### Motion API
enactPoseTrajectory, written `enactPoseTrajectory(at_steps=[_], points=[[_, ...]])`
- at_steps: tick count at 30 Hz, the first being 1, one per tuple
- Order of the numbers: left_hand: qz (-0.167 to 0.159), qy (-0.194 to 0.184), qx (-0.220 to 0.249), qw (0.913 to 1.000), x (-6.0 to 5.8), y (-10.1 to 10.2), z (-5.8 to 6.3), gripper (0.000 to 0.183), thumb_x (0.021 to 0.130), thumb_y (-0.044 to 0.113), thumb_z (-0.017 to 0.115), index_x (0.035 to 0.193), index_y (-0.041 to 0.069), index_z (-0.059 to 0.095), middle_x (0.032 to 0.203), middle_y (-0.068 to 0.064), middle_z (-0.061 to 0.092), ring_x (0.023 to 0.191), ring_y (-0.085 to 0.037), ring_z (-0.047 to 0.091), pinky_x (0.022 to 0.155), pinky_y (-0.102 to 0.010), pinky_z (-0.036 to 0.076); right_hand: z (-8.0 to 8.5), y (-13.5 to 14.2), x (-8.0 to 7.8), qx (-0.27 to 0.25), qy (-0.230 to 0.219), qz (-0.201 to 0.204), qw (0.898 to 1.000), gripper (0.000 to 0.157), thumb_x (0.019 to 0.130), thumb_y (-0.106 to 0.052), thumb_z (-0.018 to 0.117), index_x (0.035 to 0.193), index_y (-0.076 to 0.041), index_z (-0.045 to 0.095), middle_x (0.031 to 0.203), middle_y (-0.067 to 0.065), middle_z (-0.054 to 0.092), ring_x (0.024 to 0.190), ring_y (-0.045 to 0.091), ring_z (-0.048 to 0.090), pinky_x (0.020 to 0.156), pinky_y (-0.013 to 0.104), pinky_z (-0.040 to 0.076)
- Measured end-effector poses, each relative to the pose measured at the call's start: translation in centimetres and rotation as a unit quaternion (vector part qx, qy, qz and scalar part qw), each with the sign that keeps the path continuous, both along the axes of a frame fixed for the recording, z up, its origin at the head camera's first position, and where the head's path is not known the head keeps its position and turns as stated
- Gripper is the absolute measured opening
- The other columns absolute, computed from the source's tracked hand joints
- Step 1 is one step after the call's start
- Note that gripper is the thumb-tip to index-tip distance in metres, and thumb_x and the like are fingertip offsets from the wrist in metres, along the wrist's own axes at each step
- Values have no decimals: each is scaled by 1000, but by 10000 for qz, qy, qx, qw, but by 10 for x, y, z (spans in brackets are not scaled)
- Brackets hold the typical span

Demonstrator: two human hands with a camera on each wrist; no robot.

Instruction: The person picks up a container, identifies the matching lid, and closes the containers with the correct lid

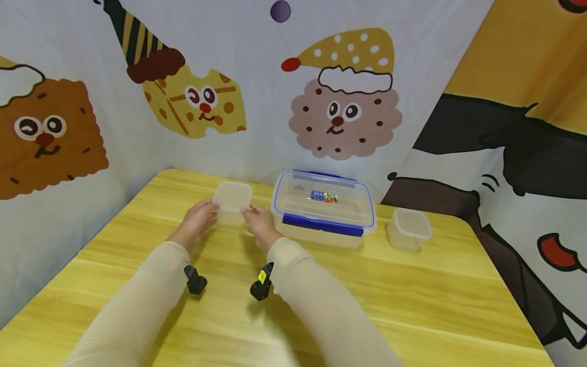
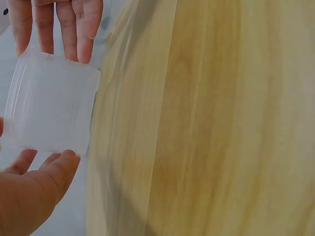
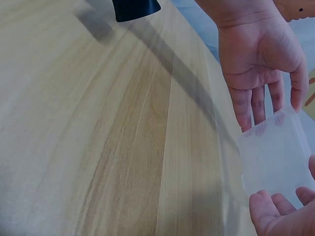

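A small translucent food container [image 1: 231, 216] with a pale lid [image 1: 233, 197] is held between both hands on the left of the table. My left hand [image 1: 198, 223] grips its left side, thumb near the lid's corner. On the opposite side, my right hand [image 1: 261, 224] grips it with the fingertips. In the left wrist view the cloudy container wall [image 2: 54, 103] shows between the two sets of fingers. The right wrist view shows the same container [image 3: 275, 152] with fingers along two opposite edges.
A large clear storage box [image 1: 323, 204] with blue clips stands just right of my right hand. Farther right sits another small lidded container [image 1: 409, 229]. The wooden table [image 1: 412, 306] meets a cartoon-printed cloth [image 1: 266, 142] at its back edge.
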State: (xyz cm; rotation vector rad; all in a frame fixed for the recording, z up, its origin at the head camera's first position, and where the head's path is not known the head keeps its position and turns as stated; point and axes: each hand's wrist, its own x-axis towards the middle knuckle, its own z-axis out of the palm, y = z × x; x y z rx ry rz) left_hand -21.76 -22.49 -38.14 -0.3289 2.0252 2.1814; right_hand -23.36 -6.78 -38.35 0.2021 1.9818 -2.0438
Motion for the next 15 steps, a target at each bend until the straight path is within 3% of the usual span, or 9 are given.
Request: enactPoseTrajectory(at_steps=[6,15], points=[[84,-37,233,9997,-5,-2,-5,55,94,16,37,141,-4,15,146,-20,12,133,-33,14,108,-38,20,-4,-2,-3,3,-30,-57,10000,46,87,-22,59,130,-8,48,124,13,53,109,27,52,91,42,44],[-53,-242,79,9997,-9,-8,-5,57,95,20,36,143,1,11,148,-16,9,134,-30,13,108,-37,20,-6,-9,-10,82,-126,-120,9998,43,87,-22,60,128,-11,51,122,12,55,107,26,53,89,40,45]])
